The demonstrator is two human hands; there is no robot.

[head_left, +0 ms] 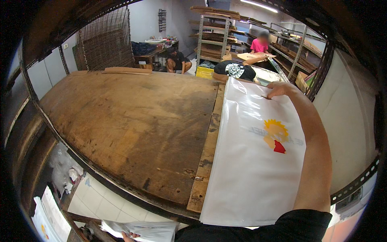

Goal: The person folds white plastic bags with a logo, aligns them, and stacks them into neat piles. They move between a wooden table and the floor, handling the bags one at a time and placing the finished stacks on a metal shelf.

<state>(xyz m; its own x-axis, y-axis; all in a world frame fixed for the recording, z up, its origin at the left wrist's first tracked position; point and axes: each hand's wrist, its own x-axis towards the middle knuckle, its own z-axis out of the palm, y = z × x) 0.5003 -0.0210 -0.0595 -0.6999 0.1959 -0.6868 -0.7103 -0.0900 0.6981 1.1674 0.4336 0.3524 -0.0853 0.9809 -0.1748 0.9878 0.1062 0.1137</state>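
Observation:
A stack of glossy white plastic bags (250, 173) lies along the right side of a worn wooden tabletop. On its top sheet are a yellow sun-like shape, an orange patch and a red patch. My right arm reaches along the stack's right side, and my right hand (279, 89) grips its far right corner, thumb on the top face. Low in the view, below the table's near edge, my left hand (130, 236) is closed on a bundle of white plastic sheets (157, 230). Only some of its fingers show.
The brown wooden tabletop (133, 117) sits inside a dark metal frame. More printed white sheets (50, 213) hang at lower left. Beyond the table are a person in pink (260, 45), a person in a black shirt (238, 70), a crouching person (177, 62) and loaded shelves (213, 38).

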